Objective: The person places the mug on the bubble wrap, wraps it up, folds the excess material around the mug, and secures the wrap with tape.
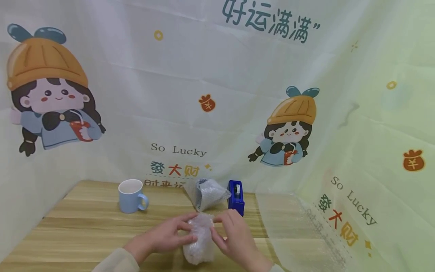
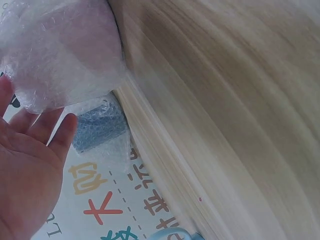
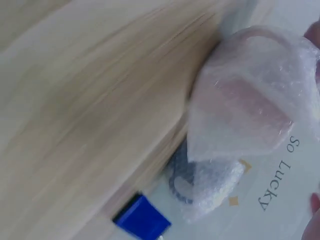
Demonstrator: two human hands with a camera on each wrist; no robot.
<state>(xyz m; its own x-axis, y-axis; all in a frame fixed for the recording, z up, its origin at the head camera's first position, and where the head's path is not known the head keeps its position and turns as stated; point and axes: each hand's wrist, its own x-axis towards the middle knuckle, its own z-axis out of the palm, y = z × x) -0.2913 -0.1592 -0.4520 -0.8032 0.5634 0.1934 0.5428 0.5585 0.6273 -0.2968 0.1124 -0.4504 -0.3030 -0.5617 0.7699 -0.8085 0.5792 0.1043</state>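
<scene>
A pinkish, rounded thing in clear bubble wrap (image 1: 200,245) stands on the near part of the table, between both hands. Along its left side, my left hand (image 1: 168,234) holds it, thumb on the front and a finger across the top. My right hand (image 1: 238,236) has bent fingers and a thumb at the wrap's upper right edge. The left wrist view shows the left fingers (image 2: 62,137) against the wrapped bundle (image 2: 65,55). In the right wrist view the bundle (image 3: 240,115) fills the upper right, and most of the right hand is out of frame.
Behind stands a second bubble-wrapped bundle (image 1: 212,192), dark blue-grey inside. Beside it is a blue tape dispenser (image 1: 236,206). A light blue mug (image 1: 130,198) stands at the left. A bubble wrap sheet (image 1: 289,226) lies at the right. Printed cloth (image 1: 204,68) hangs around the table.
</scene>
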